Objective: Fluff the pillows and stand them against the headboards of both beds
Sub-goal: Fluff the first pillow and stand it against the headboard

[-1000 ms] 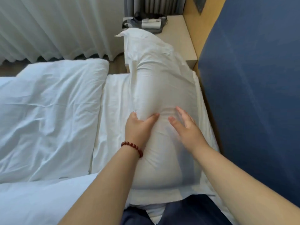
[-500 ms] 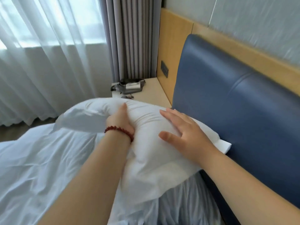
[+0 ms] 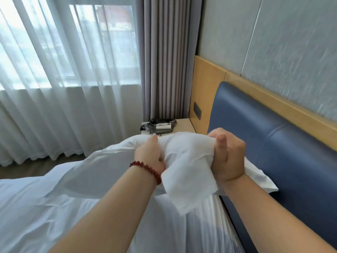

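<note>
A white pillow [image 3: 184,161] is lifted above the bed [image 3: 54,207], bunched between both hands. My left hand [image 3: 148,154], with a red bead bracelet on the wrist, grips its left part. My right hand [image 3: 228,157] clenches the fabric on its right side, close to the blue padded headboard [image 3: 273,152]. A corner of the pillowcase hangs down between my forearms, and another corner pokes out to the right against the headboard. The pillow's far end droops to the left over the white duvet.
A wooden nightstand [image 3: 182,125] stands past the pillow, with a grey pouch [image 3: 160,126] on it. Sheer white curtains [image 3: 54,79] and grey drapes [image 3: 167,61] cover the window wall. A wooden panel with a socket [image 3: 197,110] frames the headboard.
The pillow has come up off the mattress and both hands have closed from flat pressing into tight grips on it. The view has tilted up toward the window.
</note>
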Tool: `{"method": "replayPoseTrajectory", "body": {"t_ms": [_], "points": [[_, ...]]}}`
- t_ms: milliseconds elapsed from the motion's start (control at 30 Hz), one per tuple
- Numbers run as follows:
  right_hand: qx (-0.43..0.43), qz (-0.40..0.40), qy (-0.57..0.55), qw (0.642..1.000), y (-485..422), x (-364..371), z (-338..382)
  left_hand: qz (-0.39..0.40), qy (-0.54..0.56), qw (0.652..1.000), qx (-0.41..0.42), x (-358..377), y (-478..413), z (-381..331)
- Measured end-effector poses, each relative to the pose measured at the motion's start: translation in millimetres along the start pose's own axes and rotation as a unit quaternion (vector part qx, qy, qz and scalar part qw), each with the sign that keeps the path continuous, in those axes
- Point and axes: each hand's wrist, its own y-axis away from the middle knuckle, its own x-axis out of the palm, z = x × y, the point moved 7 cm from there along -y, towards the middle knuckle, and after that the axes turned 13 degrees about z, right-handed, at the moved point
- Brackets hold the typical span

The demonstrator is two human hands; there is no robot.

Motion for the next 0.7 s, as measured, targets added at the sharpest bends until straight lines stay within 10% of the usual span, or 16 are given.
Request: {"method": "replayPoseTrajectory", "body": {"t_ms": [167,333,500,700], "points": [[0.084,-0.013,-0.013,0.996,-24,27,-30,-0.020,-0.256,0.959,0.122,-13,21,-26],[0.128,-0.005,-0.055,0.990,-47,47,-38,-0.013,-0.420,0.769,0.482,29,109,-111],[0.164,0.048,-0.080,0.982,-59,81,-42,0.034,-0.637,0.591,0.493,99,88,-102],[0.206,-0.002,-0.128,0.970,-52,62,-68,-0.007,-0.613,0.576,0.541,64,34,-113]]}}
